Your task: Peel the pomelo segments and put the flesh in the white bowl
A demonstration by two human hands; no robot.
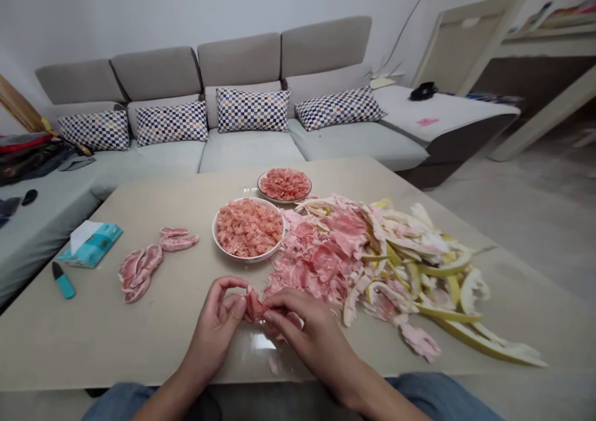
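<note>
Between my two hands, just above the table near its front edge, is a pink pomelo segment (254, 306). My left hand (223, 312) pinches it from the left with thumb and forefinger. From the right, my right hand (300, 321) grips its side, fingers closed around thin membrane. Beyond them stands a white bowl (215, 238) heaped with peeled pink pulp. To the right of the bowl spreads a pile of pink membranes (321, 253) and thick yellow-green rinds (447, 284). Several unpeeled pomelo segments (139, 272) lie to the left.
A plate (284, 200) of pulp sits behind the bowl. At the table's left are a blue tissue pack (90, 244) and a small knife with a teal and black body (64, 281). A grey sofa (251, 151) with checkered cushions lines the far side.
</note>
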